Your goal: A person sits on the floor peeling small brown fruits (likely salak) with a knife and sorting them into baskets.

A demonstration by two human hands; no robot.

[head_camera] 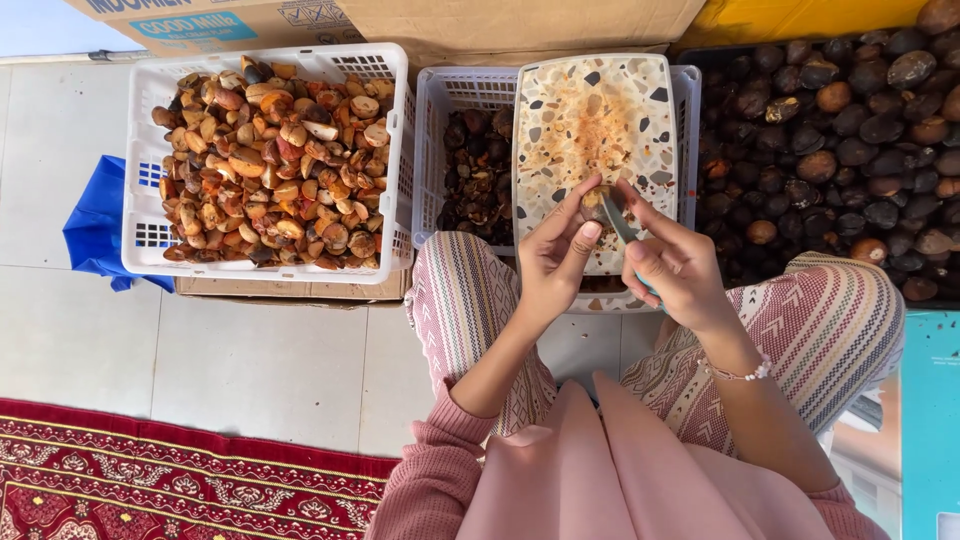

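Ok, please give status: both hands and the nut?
Left hand pinches dark nut. Right hand holds knife against it. Speckled board beneath.

Small dark round nut [597, 203] held above the speckled board [590, 110].

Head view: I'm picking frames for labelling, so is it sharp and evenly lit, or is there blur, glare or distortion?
Head view: soft, even daylight with no glare; the left hand, right hand and the nut they hold look sharp, with faint shadows on the speckled board; the white basket bows slightly toward the frame edge, a mild wide-angle distortion.
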